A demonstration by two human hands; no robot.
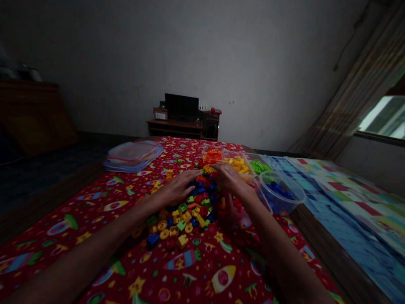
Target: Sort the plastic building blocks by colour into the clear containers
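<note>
A mixed pile of toy building blocks (186, 217) in yellow, blue, red, green and orange lies on a red patterned cloth (202, 274). Over the left side of the pile, my left hand (180, 186) reaches with fingers stretched out and the thumb apart, holding nothing visible. My right hand (227, 175) is at the pile's far right, its fingers extended toward the left and angled down to the blocks. Between the fingertips of both hands sits a yellow block (208, 168); whether either hand touches it is unclear. The right fingertips are partly hidden.
Clear containers stand along the right: one with orange blocks (213, 155), one with yellow blocks (238, 164), one with green blocks (260, 166). A round tub (295, 203) holds blue blocks, and a red-block container (234, 211) is behind my right forearm. Stacked lids (134, 156) lie far left.
</note>
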